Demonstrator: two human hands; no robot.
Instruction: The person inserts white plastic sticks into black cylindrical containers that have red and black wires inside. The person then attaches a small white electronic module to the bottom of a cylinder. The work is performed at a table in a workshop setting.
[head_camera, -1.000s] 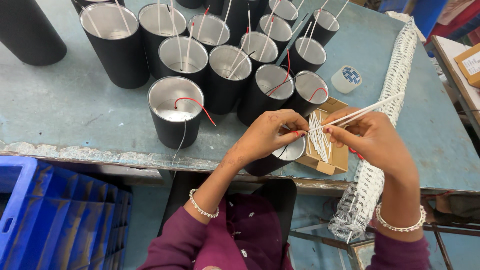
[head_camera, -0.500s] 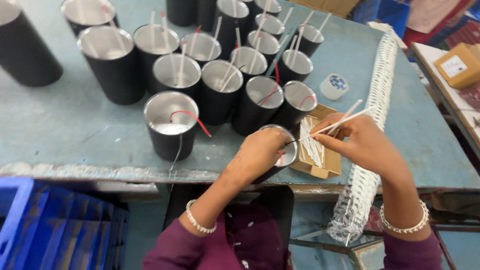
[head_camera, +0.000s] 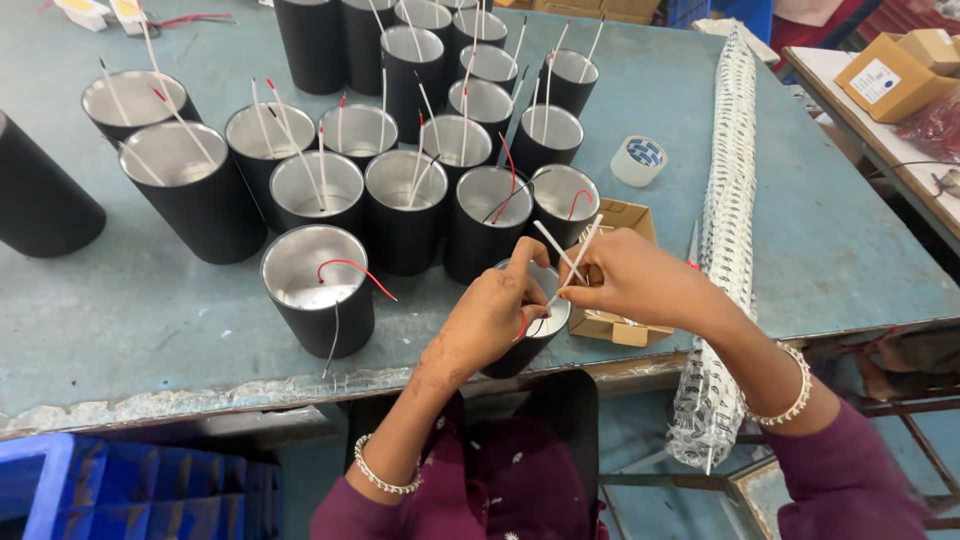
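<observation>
While left hand (head_camera: 497, 310) grips black can (head_camera: 528, 335) at worktop (head_camera: 150, 330) front edge | right hand (head_camera: 630, 280) pinches white wires (head_camera: 570, 255) | cardboard box (head_camera: 622, 325) just beside | black cans (head_camera: 400, 200) crowd behind | tape roll (head_camera: 638, 160) beyond.

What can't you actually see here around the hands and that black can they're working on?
All in the head view:
- Black can: its inside and most of its rim, hidden by the left hand.
- White sleeves: lower ends hidden in the right hand.
- Small cardboard box: its contents, covered by the right hand.
</observation>
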